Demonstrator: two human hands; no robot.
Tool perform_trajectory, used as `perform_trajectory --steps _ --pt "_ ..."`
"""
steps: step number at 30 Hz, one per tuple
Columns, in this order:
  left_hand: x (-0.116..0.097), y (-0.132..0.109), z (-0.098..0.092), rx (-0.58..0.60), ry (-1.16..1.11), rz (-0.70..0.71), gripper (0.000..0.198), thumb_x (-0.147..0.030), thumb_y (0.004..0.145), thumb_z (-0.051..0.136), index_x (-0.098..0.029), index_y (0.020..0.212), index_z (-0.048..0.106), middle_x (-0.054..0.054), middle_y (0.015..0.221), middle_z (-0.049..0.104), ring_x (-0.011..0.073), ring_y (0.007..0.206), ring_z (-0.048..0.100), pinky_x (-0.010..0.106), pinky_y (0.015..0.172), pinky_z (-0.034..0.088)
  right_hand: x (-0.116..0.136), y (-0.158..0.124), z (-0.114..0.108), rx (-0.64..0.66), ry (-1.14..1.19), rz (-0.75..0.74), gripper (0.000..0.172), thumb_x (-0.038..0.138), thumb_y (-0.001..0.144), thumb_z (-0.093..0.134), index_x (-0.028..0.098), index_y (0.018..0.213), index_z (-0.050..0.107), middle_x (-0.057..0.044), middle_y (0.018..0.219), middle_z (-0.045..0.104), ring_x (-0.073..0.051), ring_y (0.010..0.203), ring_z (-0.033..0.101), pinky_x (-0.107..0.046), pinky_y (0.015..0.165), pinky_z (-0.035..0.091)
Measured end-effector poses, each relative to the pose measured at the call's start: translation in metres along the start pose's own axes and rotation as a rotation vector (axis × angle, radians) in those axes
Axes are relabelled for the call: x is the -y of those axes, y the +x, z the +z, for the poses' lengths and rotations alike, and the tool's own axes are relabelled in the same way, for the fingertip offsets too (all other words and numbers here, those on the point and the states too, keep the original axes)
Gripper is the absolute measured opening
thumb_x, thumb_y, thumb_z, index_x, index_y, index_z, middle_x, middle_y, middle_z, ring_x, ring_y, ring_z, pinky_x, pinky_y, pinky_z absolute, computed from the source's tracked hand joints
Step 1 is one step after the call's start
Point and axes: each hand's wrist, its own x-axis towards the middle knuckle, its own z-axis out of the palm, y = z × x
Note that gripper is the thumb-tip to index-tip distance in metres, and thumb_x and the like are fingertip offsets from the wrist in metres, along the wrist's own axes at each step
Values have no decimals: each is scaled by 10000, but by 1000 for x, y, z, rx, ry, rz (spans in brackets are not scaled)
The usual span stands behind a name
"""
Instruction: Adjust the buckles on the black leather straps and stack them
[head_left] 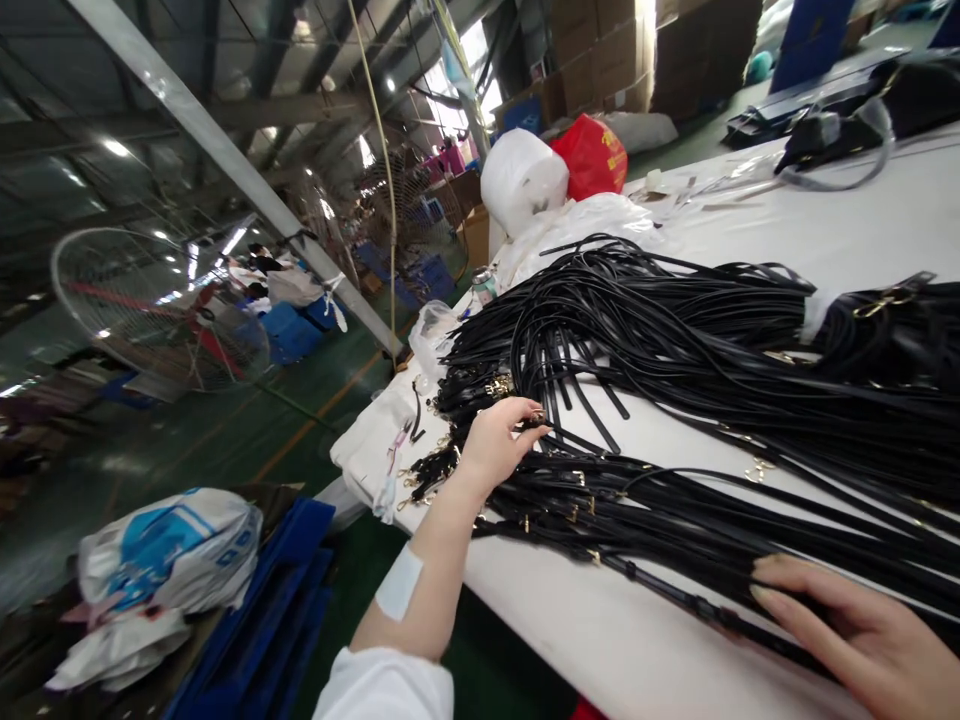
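Long black straps lie in thick bundles across a white table, many with gold-coloured metal clasps at their ends. My left hand reaches over the clasp ends at the table's left part, its thumb and fingers closed around a small metal clasp. At the lower right, my right hand rests on the front bundle of straps, thumb toward the table's front edge and fingers partly curled over a black strap. Its fingertips are partly hidden among the straps.
A white roll and a red bag stand at the table's far end. Black items with a clear strip lie at the back right. Left of the table are a large fan, blue crates and a white-and-blue bag.
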Motion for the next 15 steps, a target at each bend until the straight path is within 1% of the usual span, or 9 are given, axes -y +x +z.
perform_trajectory --steps 1,2,3,4,6,8,10,12,15 --pt "-17 -6 0 0 -79 42 204 -332 858 667 -192 1007 658 64 1032 707 191 972 660 328 905 527 6 1 -3 -13 42 51 295 541 685 714 273 788 780 -47 865 769 -278 802 719 -295 674 611" --pt "-35 -12 1 28 -169 65 190 -344 880 635 -188 986 653 55 975 713 177 903 676 299 842 540 12 2 -5 -13 88 107 311 549 687 712 265 794 777 -53 855 764 -272 783 710 -297 657 602" --pt "-51 -18 4 84 -267 67 185 -352 908 588 -182 956 641 43 914 714 155 811 686 264 760 545 16 2 -7 -2 137 160 327 556 697 708 255 806 771 -57 828 753 -255 740 693 -291 622 584" --pt "-65 -23 9 158 -360 46 201 -357 935 535 -176 922 623 27 849 708 126 703 679 228 670 534 19 2 -8 19 187 206 341 562 713 702 244 822 762 -56 789 734 -228 686 662 -279 579 556" --pt "-89 -31 23 284 -521 -24 231 -357 959 467 -170 898 588 -5 734 676 77 506 610 175 510 470 22 1 -7 57 284 269 364 573 753 685 222 834 736 -42 699 665 -171 594 562 -254 511 476" --pt "-104 -38 40 315 -626 -67 213 -343 950 463 -167 938 584 -18 697 648 60 439 556 163 452 432 23 -1 -6 75 363 302 383 581 780 672 202 823 707 -22 645 581 -138 566 470 -243 495 400" --pt "-113 -43 54 274 -677 -64 185 -288 936 461 -166 965 597 -12 702 639 66 456 550 174 468 446 23 -2 -4 79 422 323 399 588 789 669 190 796 682 -2 612 509 -125 559 408 -242 498 341" --pt "-118 -46 62 213 -679 -25 178 -208 915 452 -171 976 615 3 746 655 87 537 590 199 543 486 23 -1 -2 98 469 335 407 590 794 668 183 782 673 18 580 450 -114 545 355 -242 500 287" --pt "-123 -49 63 108 -600 67 229 -126 876 457 -185 1003 638 32 866 687 140 761 652 252 721 518 25 2 -1 133 524 347 429 602 799 658 174 781 679 38 542 407 -102 526 305 -244 510 241"
